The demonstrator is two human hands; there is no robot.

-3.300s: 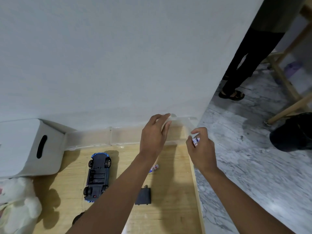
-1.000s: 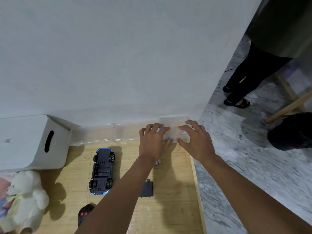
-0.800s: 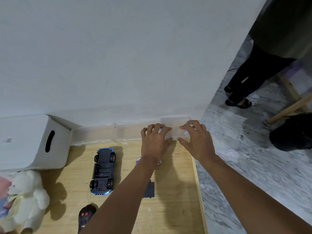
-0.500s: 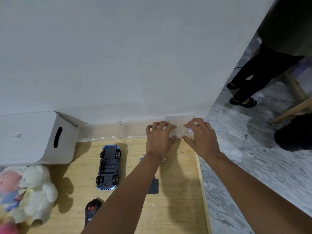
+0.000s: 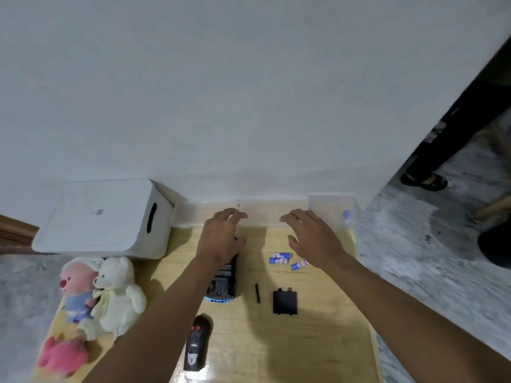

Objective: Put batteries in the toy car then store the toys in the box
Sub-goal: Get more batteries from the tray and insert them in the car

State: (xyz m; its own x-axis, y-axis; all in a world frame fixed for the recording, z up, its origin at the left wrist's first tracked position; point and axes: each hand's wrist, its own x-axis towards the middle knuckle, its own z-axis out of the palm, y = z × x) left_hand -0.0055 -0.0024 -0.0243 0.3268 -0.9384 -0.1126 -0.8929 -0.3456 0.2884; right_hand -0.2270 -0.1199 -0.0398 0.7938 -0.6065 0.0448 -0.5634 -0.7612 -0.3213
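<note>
The blue toy car (image 5: 223,283) lies upside down on the wooden board (image 5: 318,341), its front half hidden under my left hand (image 5: 221,237), which hovers over it with fingers spread. Three blue batteries (image 5: 284,259) lie loose to the car's right, just below my right hand (image 5: 311,236), also open and empty. The black battery cover (image 5: 284,302) and a thin black screwdriver (image 5: 257,293) rest near the car. A black remote control (image 5: 197,346) sits at the front. The white storage box (image 5: 105,219) lies on its side at the back left.
Plush toys (image 5: 110,294), white, pink and blue, lie at the board's left edge. A small clear plastic case (image 5: 331,210) stands against the wall at the back right. Another person's legs (image 5: 442,139) stand on the marble floor at the right.
Both hands have let go of the clear case at the back right and moved left, apart. The view shifted left, and batteries now lie on the board.
</note>
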